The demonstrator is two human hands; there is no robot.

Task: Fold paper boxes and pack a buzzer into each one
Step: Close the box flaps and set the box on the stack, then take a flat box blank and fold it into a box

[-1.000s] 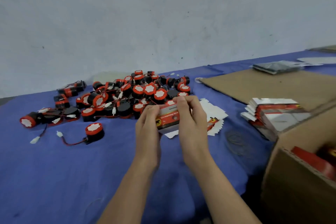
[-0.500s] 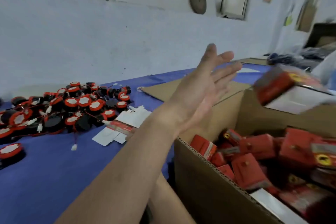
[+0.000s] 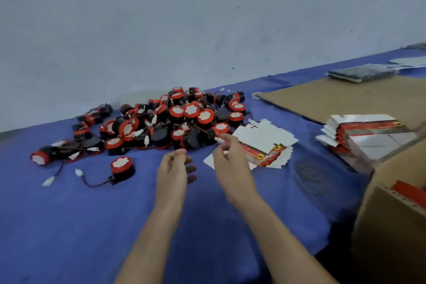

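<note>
many flat boxes (image 3: 262, 142) beside right hand (image 3: 230, 165); perhaps touching

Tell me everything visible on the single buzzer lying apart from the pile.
The lone round black buzzer has a red top rim around a white scalloped label, plastic by its look. It sits label-up, slightly tilted, on the blue cloth, in front of the buzzer pile and apart from it. A thin red wire curves left from its base to a white connector. The left hand hovers to its right, not touching.
</note>
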